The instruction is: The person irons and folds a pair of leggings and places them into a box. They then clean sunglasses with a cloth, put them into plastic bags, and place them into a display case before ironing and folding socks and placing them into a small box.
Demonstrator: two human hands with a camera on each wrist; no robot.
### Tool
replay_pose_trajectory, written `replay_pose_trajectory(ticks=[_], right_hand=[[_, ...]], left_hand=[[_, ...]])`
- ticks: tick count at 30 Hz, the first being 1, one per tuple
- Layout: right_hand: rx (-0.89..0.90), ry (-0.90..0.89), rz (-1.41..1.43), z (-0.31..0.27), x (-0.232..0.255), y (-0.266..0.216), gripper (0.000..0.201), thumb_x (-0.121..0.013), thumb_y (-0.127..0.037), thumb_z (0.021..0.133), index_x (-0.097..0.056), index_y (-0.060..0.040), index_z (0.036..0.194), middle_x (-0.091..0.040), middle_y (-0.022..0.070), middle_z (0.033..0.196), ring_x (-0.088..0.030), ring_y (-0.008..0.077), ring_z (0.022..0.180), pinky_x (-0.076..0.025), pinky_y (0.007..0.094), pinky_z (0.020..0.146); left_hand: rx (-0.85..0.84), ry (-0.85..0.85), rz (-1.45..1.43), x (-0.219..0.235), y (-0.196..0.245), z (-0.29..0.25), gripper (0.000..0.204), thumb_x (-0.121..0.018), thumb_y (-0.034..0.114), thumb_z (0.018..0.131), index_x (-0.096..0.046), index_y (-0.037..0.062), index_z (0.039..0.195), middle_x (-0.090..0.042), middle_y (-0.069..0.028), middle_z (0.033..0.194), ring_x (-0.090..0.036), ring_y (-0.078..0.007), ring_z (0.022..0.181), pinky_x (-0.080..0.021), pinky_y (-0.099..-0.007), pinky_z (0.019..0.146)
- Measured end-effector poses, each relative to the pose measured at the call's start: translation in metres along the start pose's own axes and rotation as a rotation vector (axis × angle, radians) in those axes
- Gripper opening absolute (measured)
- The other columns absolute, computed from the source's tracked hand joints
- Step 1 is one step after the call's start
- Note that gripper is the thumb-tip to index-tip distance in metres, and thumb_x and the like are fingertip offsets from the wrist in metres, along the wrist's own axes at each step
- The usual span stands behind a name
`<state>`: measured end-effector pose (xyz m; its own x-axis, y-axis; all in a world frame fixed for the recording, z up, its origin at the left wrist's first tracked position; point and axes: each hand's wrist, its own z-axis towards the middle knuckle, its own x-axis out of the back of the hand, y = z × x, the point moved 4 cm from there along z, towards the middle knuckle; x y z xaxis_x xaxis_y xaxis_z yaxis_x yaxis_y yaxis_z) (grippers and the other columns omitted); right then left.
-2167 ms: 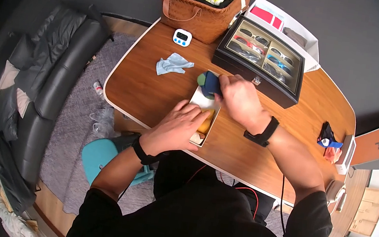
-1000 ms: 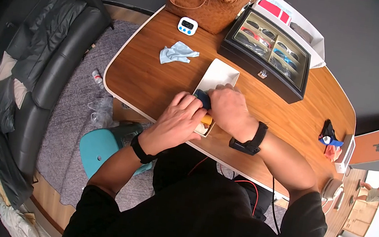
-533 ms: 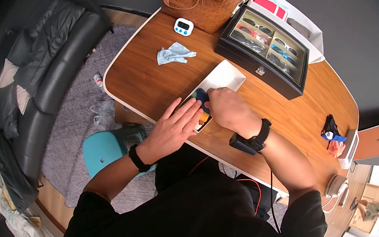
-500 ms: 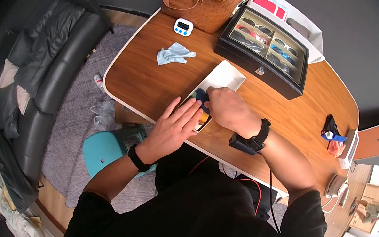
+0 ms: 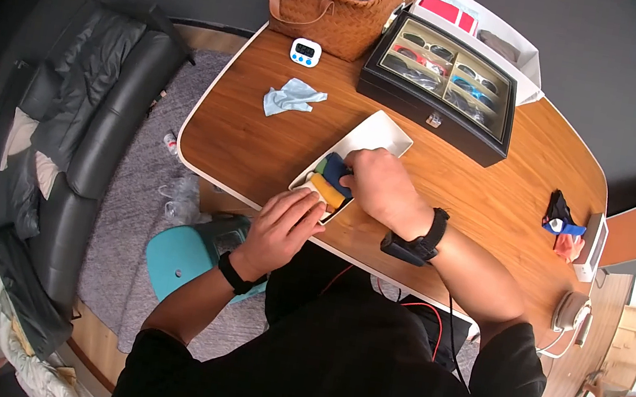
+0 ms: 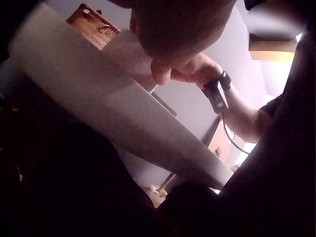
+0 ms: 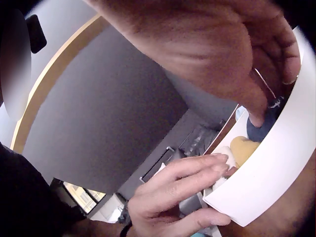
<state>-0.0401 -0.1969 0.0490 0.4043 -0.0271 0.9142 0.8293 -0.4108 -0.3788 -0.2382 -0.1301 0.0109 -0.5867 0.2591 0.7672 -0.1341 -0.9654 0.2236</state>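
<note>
A long white box (image 5: 378, 132) lies at the table's front edge, its far half bare inside. Its near half holds a cream bundle (image 7: 226, 154), a yellow bundle (image 5: 326, 191) and a dark blue one (image 5: 337, 171) with green beside it. My right hand (image 5: 387, 188) reaches over the right wall and pinches the blue bundle; the right wrist view has its thumb against the cloth. At the near end, my left hand (image 5: 278, 234) rests with nearly straight fingers at the cream bundle, thumb outside the wall. The left wrist view is dark, with the right hand (image 6: 198, 69) beyond.
Behind the box stands a black glasses case (image 5: 433, 121), with a white tray (image 5: 529, 62) and a wicker basket (image 5: 336, 24) farther back. A timer (image 5: 305, 53) and a light blue cloth (image 5: 293, 99) lie left. Small cloths (image 5: 560, 218) lie at the right.
The blue bundle, at the box's far part earlier, now lies beside the yellow one. My left hand has drawn back toward the near end, uncovering the yellow bundle. My right hand remains on the blue.
</note>
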Motion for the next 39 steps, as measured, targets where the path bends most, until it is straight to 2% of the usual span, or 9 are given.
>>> replay_pose_trajectory(ticks=[9,12,18,22,26,28,33,36,39], right_hand=[[-0.029,0.043,-0.013,-0.011,-0.005,0.004,0.024,-0.077,-0.025,0.093,-0.081,-0.0019,0.099,-0.075,0.0251,0.090,-0.076,0.0410,0.090,-0.061,0.0501,0.078],[0.290,0.423,0.127,-0.031,-0.001,0.007,0.033,-0.074,-0.030,0.095,-0.073,-0.0013,0.079,-0.070,0.0239,0.078,-0.070,0.0418,0.073,-0.053,0.0524,0.061],[0.129,0.342,0.215,-0.047,0.020,0.016,0.025,-0.080,-0.020,0.089,-0.073,0.0009,0.099,-0.072,0.0208,0.091,-0.073,0.0411,0.090,-0.060,0.0502,0.078],[0.124,0.501,0.345,-0.108,0.044,0.077,0.021,-0.078,-0.016,0.089,-0.073,-0.0011,0.103,-0.074,0.0239,0.095,-0.072,0.0436,0.098,-0.059,0.0517,0.081],[-0.228,0.564,0.210,-0.190,0.063,0.214,0.024,-0.073,-0.014,0.091,-0.073,-0.0039,0.112,-0.075,0.0236,0.097,-0.073,0.0435,0.094,-0.059,0.0506,0.083],[-0.429,0.646,-0.123,-0.240,0.071,0.306,0.031,-0.077,-0.016,0.090,-0.075,-0.0071,0.119,-0.076,0.0176,0.111,-0.073,0.0360,0.105,-0.057,0.0463,0.095],[-0.546,0.719,-0.617,-0.331,0.112,0.405,0.028,-0.076,-0.019,0.086,-0.075,-0.0106,0.112,-0.072,0.0083,0.114,-0.063,0.0306,0.123,-0.048,0.0419,0.104],[-0.525,0.555,-0.568,-0.337,0.113,0.424,0.024,-0.076,-0.020,0.084,-0.075,-0.0099,0.106,-0.070,0.0076,0.108,-0.065,0.0306,0.115,-0.048,0.0415,0.102],[-0.327,0.848,-0.418,-0.337,0.134,0.364,0.015,-0.071,-0.014,0.085,-0.069,-0.0083,0.099,-0.070,0.0093,0.097,-0.067,0.0314,0.105,-0.049,0.0433,0.097]], left_hand=[[-0.002,-0.010,0.067,0.015,0.001,0.006,0.039,-0.083,0.026,0.090,-0.071,0.0012,0.117,-0.067,-0.0136,0.125,-0.066,-0.0339,0.118,-0.054,-0.0513,0.100],[0.024,-0.075,0.114,0.013,0.005,0.002,0.046,-0.084,0.031,0.090,-0.069,-0.0006,0.119,-0.067,-0.0170,0.123,-0.066,-0.0387,0.118,-0.053,-0.0548,0.097],[-0.032,-0.025,0.139,0.016,0.018,-0.002,0.048,-0.089,0.021,0.090,-0.066,-0.0021,0.126,-0.061,-0.0204,0.137,-0.059,-0.0431,0.123,-0.049,-0.0615,0.100],[-0.079,-0.088,0.054,0.018,0.048,0.015,0.042,-0.086,0.015,0.092,-0.067,-0.0037,0.124,-0.062,-0.0198,0.131,-0.060,-0.0415,0.120,-0.049,-0.0596,0.099],[-0.181,-0.065,-0.059,0.004,0.081,0.048,0.031,-0.083,0.009,0.090,-0.071,-0.0042,0.115,-0.065,-0.0186,0.122,-0.065,-0.0394,0.106,-0.053,-0.0549,0.091],[-0.207,-0.063,-0.071,-0.008,0.097,0.066,0.029,-0.082,0.008,0.088,-0.071,-0.0039,0.113,-0.066,-0.0188,0.118,-0.066,-0.0390,0.103,-0.054,-0.0532,0.089],[-0.236,-0.142,-0.174,-0.053,0.150,0.122,0.028,-0.083,0.006,0.085,-0.072,-0.0010,0.110,-0.067,-0.0168,0.115,-0.067,-0.0369,0.099,-0.053,-0.0493,0.085],[-0.297,-0.159,-0.191,-0.086,0.184,0.165,0.030,-0.084,0.008,0.083,-0.073,0.0004,0.110,-0.068,-0.0141,0.115,-0.067,-0.0347,0.101,-0.053,-0.0472,0.086],[-0.265,-0.150,-0.381,-0.116,0.211,0.214,0.039,-0.087,0.006,0.080,-0.072,0.0009,0.116,-0.069,-0.0151,0.118,-0.067,-0.0370,0.106,-0.054,-0.0470,0.092]])
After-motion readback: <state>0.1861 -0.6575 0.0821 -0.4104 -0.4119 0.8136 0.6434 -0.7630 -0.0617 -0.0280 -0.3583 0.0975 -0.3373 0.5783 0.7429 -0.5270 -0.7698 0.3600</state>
